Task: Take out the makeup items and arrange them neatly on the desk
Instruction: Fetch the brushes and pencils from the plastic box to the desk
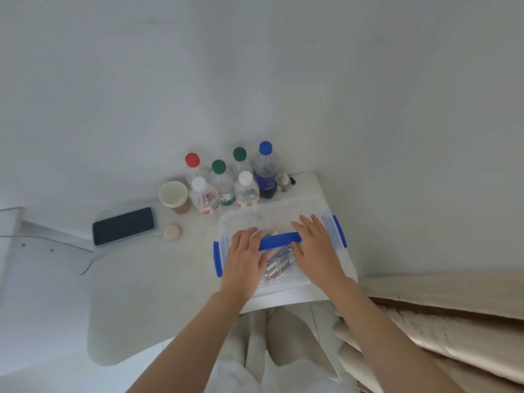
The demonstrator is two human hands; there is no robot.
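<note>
Makeup (pixel 276 266) is seen through the clear lid of a box (pixel 283 283) at the desk's (pixel 158 279) near right edge, still closed. The blue handle (pixel 279 241) runs left to right between the hands. Left hand (pixel 244 258) and right hand (pixel 319 249) are laid flat, fingers spread, equally near. Blue side latches (pixel 340 231) lie just outside them.

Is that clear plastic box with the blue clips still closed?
Closed, it seems: the lid lies flat over the box, both hands resting on it, makeup items showing through.
</note>
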